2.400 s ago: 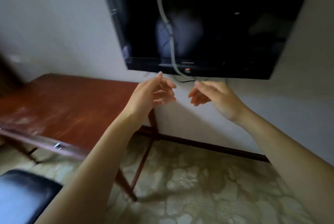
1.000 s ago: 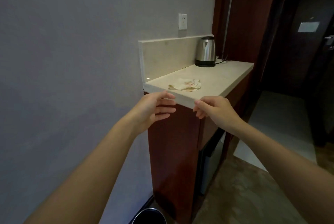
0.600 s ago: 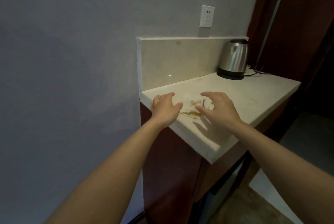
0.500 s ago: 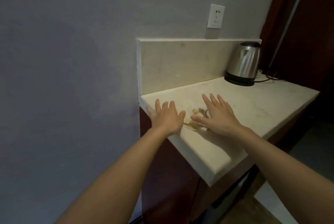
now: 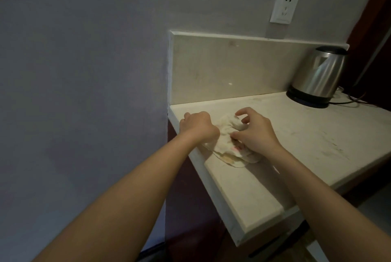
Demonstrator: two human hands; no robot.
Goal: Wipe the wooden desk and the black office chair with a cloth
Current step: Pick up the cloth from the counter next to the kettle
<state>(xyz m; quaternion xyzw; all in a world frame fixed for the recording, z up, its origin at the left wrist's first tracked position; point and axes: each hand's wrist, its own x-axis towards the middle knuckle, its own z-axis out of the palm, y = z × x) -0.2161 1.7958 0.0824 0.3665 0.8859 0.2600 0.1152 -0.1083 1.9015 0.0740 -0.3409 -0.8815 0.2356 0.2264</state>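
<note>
Forearms are stretching out ahead of me toward the left end of the pale tabletop (image 5: pixel 317 145), above the dark red cabinet (image 5: pixel 190 208) that is carrying it. I am fetching the cloth (image 5: pixel 227 129), which I judge to be the opening step, since neither the wooden desk nor the black office chair is showing. The cloth is lying crumpled on the tabletop near its left front edge, between my two hands. My left hand (image 5: pixel 198 127) is curling into a fist over the cloth's left side, seemingly gripping it, though the back of the hand is hiding the fingertips. My right hand (image 5: pixel 257 132) is pinching the bunched right side between thumb and bent fingers. One loose flap is spreading flat toward me, so the next move is probably asking me to gather that in, lift the whole bundle off the surface and carry it to the desk. Farther back, the stone backsplash (image 5: pixel 232 67) is rising behind the cloth, and a steel kettle (image 5: pixel 319 77) with its cord (image 5: pixel 351 103) is standing well apart at the far right, under a wall socket (image 5: pixel 284 6); nothing seems to be blocking the lift.
</note>
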